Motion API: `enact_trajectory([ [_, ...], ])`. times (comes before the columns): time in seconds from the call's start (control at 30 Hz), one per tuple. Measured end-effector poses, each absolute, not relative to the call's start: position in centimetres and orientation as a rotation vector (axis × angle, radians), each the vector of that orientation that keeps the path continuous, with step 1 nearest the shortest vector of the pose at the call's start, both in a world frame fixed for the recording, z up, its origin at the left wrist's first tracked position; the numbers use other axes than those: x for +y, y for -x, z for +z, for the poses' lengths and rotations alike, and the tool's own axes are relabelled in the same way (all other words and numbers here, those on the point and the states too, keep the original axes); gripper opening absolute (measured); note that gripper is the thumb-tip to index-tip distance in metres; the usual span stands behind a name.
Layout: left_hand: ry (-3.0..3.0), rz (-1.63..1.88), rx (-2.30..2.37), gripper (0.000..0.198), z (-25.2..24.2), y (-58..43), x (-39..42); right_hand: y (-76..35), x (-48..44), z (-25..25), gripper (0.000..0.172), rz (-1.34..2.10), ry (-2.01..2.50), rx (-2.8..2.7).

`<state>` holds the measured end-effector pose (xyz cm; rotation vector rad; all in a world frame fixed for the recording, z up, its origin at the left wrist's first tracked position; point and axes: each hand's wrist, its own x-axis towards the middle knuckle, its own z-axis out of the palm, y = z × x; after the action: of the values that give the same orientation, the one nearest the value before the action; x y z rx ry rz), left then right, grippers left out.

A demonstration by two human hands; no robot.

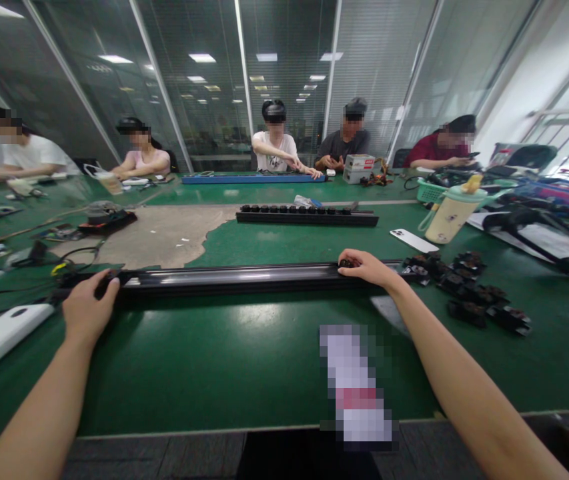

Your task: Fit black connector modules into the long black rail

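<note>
- The green surface [224,373] is spread across the frame.
- A long black rail [244,275] is laid across the centre.
- Its left end is held, centre left, by the left hand [91,303], grip curled partly closed.
- At centre right, a small dark part [347,264] is pinched at the rail by the right hand [371,270], grip nearly closed.
- Dark blocks [469,291] are scattered at right.

A white object [9,341] is cut off by the left edge, a flat item [357,373] blurred unreadable, and a small dark part [347,263] partly hidden by the right hand [365,266].
</note>
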<state>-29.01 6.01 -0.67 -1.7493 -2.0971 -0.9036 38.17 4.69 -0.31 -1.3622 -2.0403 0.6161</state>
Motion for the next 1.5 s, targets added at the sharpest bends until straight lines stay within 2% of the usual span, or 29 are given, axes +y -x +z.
enact_trajectory([
  [0.3, 1.753, -0.905, -2.113, 0.066, -0.6, 29.0, 6.1, -38.1, 4.4, 0.1, 0.027, 0.594, 1.386, -2.042],
  [0.53, 1.759, -0.905, -2.085, 0.066, -0.8, 29.3, 6.1, -38.7, 4.1, 0.7, 0.037, 0.512, 1.467, -2.128],
  [0.73, 1.762, -0.909, -2.069, 0.067, -1.0, 29.6, 6.3, -38.8, 4.1, 0.2, 0.043, 0.574, 1.445, -2.032],
  [1.5, 1.753, -0.884, -2.088, 0.064, -0.9, 29.4, 6.1, -38.7, 4.5, 0.0, 0.037, 0.577, 1.462, -2.027],
])
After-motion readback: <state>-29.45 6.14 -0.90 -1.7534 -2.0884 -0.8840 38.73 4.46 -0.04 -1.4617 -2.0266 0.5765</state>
